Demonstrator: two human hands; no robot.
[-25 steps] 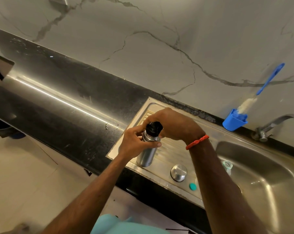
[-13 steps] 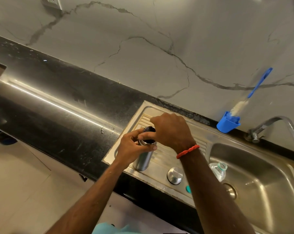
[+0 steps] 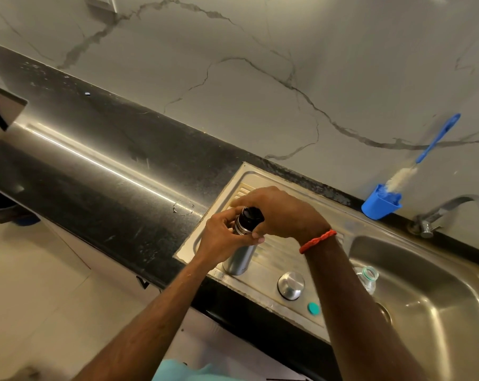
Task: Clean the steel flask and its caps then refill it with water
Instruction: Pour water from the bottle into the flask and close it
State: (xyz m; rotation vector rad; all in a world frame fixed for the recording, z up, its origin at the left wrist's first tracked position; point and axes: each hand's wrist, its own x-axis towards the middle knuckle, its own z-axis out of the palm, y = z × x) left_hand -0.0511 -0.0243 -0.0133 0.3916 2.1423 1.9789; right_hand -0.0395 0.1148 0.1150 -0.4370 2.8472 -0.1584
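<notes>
A dark counter (image 3: 100, 171) runs under a marbled wall (image 3: 260, 78), with a steel sink (image 3: 439, 298) set into it. On the sink's ribbed draining board (image 3: 276, 259) the flask (image 3: 239, 258) stands upright. The left hand (image 3: 221, 237) is wrapped around its neck. The right hand (image 3: 285, 213) closes from above on the black cap (image 3: 250, 215) at the flask's mouth. Near the front edge lie a steel cap (image 3: 290, 285) and a small teal cap (image 3: 313, 308). A blue brush (image 3: 425, 152) leans in a blue holder (image 3: 380, 206) by the tap (image 3: 447, 210).
</notes>
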